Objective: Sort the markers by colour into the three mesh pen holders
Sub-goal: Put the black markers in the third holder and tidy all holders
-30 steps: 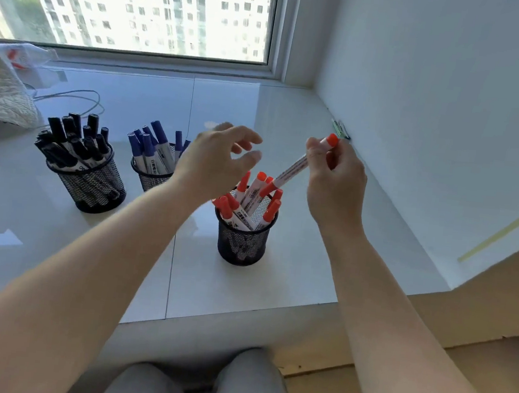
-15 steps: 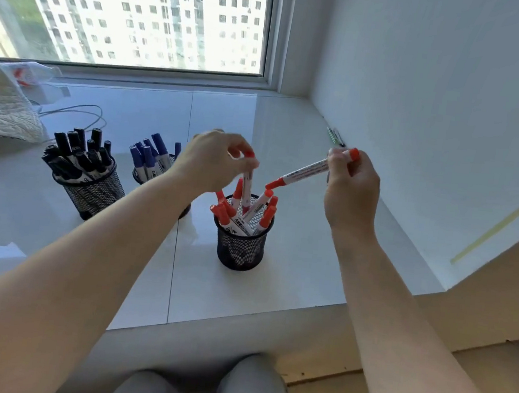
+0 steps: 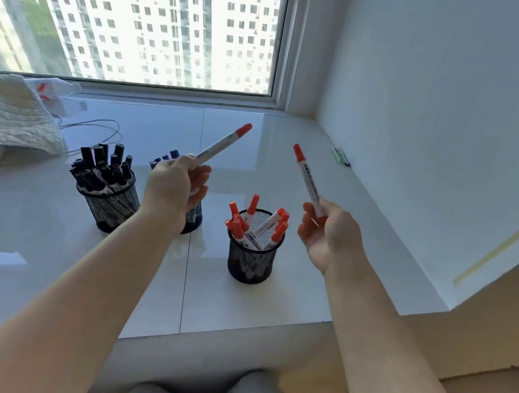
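Note:
Three black mesh pen holders stand on the white sill. The left holder [image 3: 108,209] is full of black markers, the middle holder [image 3: 194,220] with blue markers is mostly hidden behind my left hand, and the right holder [image 3: 253,261] has several red markers. My left hand [image 3: 174,187] grips a red-capped marker [image 3: 223,143] that points up and to the right. My right hand [image 3: 328,232], to the right of the red holder, grips another red-capped marker [image 3: 307,177], cap tilted up and left.
A quilted cloth [image 3: 7,115] and a white cable [image 3: 96,124] lie at the back left. A small green-and-black object [image 3: 341,156] lies against the right wall. The sill's front edge [image 3: 237,331] runs just above my knees.
My left hand has pulled a red marker out of the red holder and lifted it up and left. My right hand has swung its marker from pointing left to pointing up.

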